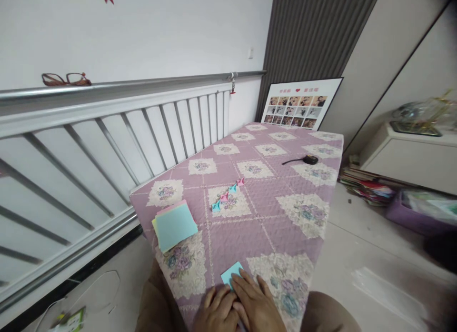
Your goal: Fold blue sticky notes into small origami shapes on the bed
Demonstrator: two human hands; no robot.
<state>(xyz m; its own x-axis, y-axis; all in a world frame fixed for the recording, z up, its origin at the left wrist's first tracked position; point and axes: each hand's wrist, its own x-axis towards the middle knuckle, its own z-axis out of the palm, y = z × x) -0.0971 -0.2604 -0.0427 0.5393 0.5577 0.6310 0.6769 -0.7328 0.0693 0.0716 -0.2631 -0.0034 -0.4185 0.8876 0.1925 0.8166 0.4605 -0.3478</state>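
Observation:
A small light-blue paper (232, 273) lies near the front edge of the table. Fingers of my right hand (255, 301) rest flat and stretched over its lower part. My left hand (218, 310) is beside it, touching the right hand, its fingers bent on the cloth near the paper; whether it grips anything is hidden. Farther up, several small folded paper pieces, blue (216, 206) and pink (240, 182), form a slanting row. On the left side sits a stack of square coloured papers (176, 226), blue on top.
A purple floral cloth (235, 236) covers the table. A black round object with a strap (310, 159) lies farther back. A white railing (150, 136) runs along the left; a photo board (300, 101) stands behind.

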